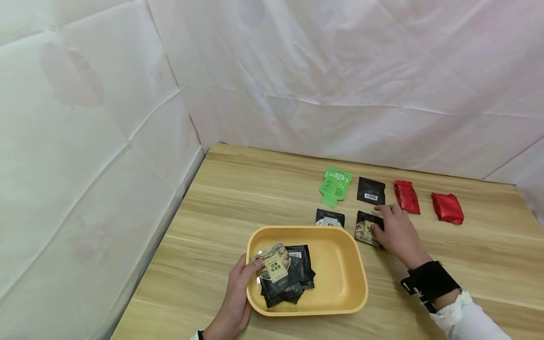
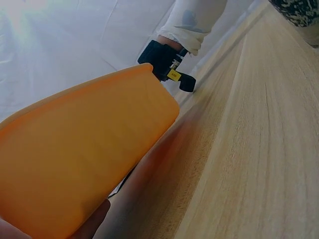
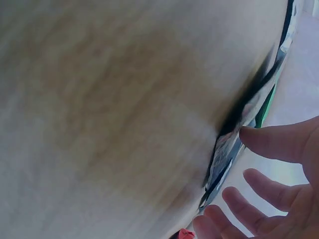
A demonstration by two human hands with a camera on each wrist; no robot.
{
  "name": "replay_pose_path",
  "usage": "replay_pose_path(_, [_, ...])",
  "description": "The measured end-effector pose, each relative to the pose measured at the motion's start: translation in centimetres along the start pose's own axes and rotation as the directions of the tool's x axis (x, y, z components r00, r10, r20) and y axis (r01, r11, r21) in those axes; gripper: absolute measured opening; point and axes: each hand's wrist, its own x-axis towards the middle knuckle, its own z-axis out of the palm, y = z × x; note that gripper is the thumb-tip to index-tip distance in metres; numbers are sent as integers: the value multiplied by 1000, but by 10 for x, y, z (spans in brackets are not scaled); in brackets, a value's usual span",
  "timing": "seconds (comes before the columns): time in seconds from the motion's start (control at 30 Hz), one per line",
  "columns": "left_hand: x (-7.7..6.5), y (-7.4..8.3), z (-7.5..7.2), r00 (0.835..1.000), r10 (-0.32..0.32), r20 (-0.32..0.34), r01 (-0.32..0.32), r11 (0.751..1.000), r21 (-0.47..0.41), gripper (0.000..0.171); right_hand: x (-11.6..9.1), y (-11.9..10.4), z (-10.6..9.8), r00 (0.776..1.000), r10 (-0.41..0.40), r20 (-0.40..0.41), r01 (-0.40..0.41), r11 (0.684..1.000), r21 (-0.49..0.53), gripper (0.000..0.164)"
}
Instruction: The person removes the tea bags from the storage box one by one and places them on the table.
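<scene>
Touching the dark packet (image 1: 364,228) with its thumb, the right hand (image 1: 399,234) has its fingers loosely spread, not closed round it. That packet sits on the surface (image 1: 199,208) just left of the palm, slightly askew, so the right hand is clearly the nearer one. The yellow tray (image 1: 340,264) lies left of the packet and closer to the person. At its left end, the left hand (image 1: 233,293) grips the tray, its thumb beside the pile of packets (image 1: 277,274) inside.
</scene>
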Motion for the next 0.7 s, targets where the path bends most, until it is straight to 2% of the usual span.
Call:
replay_pose_path(0.2, [0, 2, 1, 1000, 0, -7, 0, 1000, 7, 59, 0, -15, -10, 999, -16, -33, 17, 999, 30, 46])
replay_pose_path(0.47, [2, 3, 2, 1000, 12, -13, -12, 1000, 12, 59, 2, -64, -33, 992, -121, -42, 124, 988, 96, 46])
replay_pose_path(0.57, [1, 1, 3, 1000, 10, -14, -9, 1000, 13, 59, 1, -81, -40, 981, -180, -71, 186, 979, 87, 44])
replay_pose_path(0.7, [-1, -2, 4, 999, -26, -30, 27, 999, 26, 61, -4, -103, -46, 956, -267, -122, 278, 957, 80, 41])
